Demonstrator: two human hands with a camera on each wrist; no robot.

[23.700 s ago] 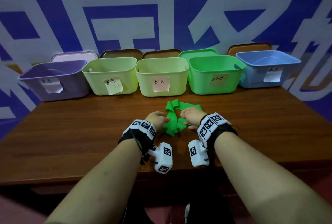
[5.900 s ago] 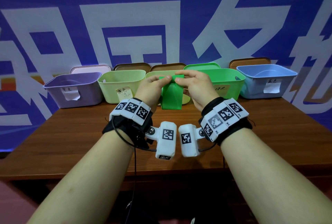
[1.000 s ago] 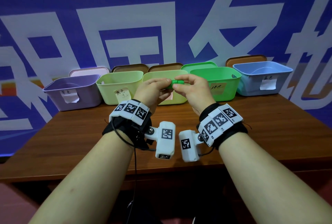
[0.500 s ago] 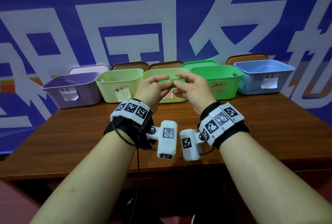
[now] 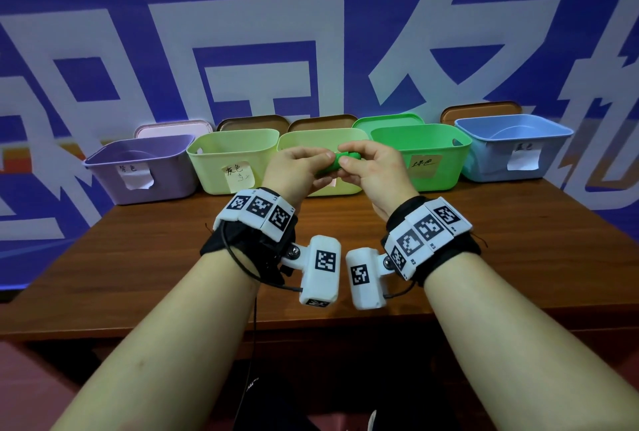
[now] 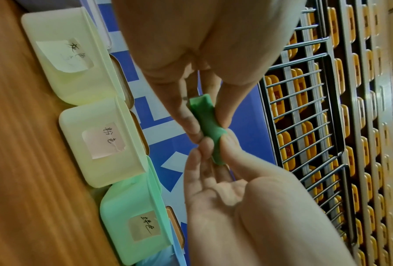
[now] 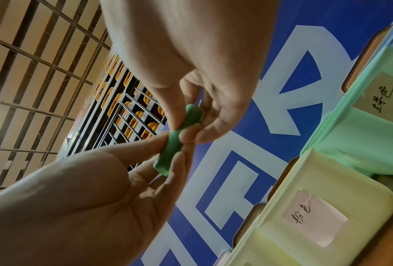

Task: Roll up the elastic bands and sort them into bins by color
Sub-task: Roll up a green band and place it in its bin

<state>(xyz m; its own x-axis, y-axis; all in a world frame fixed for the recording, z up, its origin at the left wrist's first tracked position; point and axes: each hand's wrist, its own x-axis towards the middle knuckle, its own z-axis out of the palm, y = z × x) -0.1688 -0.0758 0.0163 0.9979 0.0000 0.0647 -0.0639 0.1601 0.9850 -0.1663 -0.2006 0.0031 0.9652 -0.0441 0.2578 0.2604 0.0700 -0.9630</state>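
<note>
A green elastic band point(image 5: 334, 161) is rolled into a short tight cylinder, held in the air in front of the row of bins. My left hand point(image 5: 323, 164) pinches its left end between thumb and fingers. My right hand point(image 5: 346, 160) pinches the right end. In the left wrist view the roll point(image 6: 204, 111) sits between the left hand's fingertips point(image 6: 222, 120) and the right hand point(image 6: 213, 144). In the right wrist view the roll point(image 7: 193, 113) lies across both hands, under the right thumb and against the left fingers point(image 7: 179, 160). The green bin point(image 5: 432, 157) stands just right of the hands.
Five labelled bins line the back of the wooden table point(image 5: 484, 251): purple point(image 5: 138, 171), pale green point(image 5: 231, 154), pale yellow-green point(image 5: 318, 140) behind my hands, green, and blue point(image 5: 511, 147). Lids lean on the blue-and-white wall behind them. No loose bands show on the table.
Six seconds ago a flat length of band still hung below my fingers; it is now fully wound into the roll. Over the last second my fingers shifted on the roll and it tilted slightly.
</note>
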